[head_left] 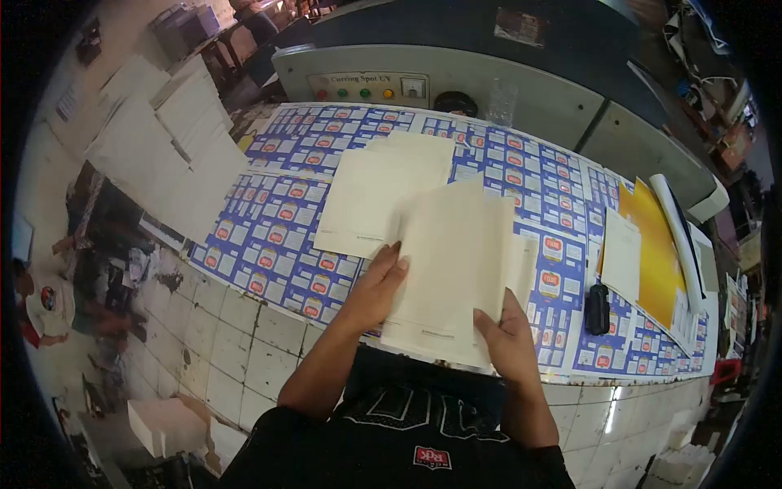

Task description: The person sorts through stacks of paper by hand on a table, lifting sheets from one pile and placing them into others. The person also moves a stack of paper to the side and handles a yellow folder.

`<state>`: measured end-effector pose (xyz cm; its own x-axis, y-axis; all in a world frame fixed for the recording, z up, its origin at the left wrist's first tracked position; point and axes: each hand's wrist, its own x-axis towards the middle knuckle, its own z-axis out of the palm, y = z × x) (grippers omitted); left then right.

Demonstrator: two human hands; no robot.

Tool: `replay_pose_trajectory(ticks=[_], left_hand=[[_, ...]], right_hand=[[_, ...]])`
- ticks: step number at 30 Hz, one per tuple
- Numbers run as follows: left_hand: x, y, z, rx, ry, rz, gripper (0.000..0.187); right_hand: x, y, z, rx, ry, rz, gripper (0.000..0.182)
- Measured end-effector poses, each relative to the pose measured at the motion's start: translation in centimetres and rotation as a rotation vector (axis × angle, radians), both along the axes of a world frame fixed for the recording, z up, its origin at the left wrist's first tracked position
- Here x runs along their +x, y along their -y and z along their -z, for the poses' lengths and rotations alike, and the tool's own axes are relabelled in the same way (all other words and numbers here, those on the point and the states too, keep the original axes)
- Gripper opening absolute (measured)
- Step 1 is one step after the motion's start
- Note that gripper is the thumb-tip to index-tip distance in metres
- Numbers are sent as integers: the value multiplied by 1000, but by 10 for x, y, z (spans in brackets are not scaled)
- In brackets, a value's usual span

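Cream paper sheets (pixel 448 261) are held up between my two hands over the near edge of the table. My left hand (pixel 381 285) grips their left edge, thumb on top. At the lower right corner, my right hand (pixel 509 330) pinches them, with its thumb on the face and fingers behind. Small print runs along the bottom of the front sheet. Behind them lies a loose pile of similar cream sheets (pixel 371 191), partly covered by the held ones. More pale paper (pixel 523 269) shows just right of the held sheets.
The table (pixel 281 236) is covered with blue printed label sheets. At right are a black object (pixel 597 310), a white pad (pixel 621 257), yellow sheets (pixel 656 253) and a white roll (pixel 680 236). A grey machine (pixel 521 106) stands behind. Tall white paper stacks (pixel 155 155) are at left.
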<state>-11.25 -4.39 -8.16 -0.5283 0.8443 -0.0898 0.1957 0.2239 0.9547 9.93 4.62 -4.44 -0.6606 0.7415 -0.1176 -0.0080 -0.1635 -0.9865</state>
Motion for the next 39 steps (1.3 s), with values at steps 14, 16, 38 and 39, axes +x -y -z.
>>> replay_pose_trajectory(ticks=[14, 16, 38, 39], left_hand=[[-83, -15, -36, 326, 116, -402, 21], [-120, -30, -41, 212, -195, -423, 32], [83, -20, -44, 43, -888, 502, 68], [98, -23, -38, 44, -885, 507, 68]], right_hand=[[5, 1, -12, -8, -17, -48, 42], [25, -14, 0, 393, 415, 120, 52], [126, -37, 47, 223, 174, 724, 22], [140, -42, 52, 343, 275, 754, 22]])
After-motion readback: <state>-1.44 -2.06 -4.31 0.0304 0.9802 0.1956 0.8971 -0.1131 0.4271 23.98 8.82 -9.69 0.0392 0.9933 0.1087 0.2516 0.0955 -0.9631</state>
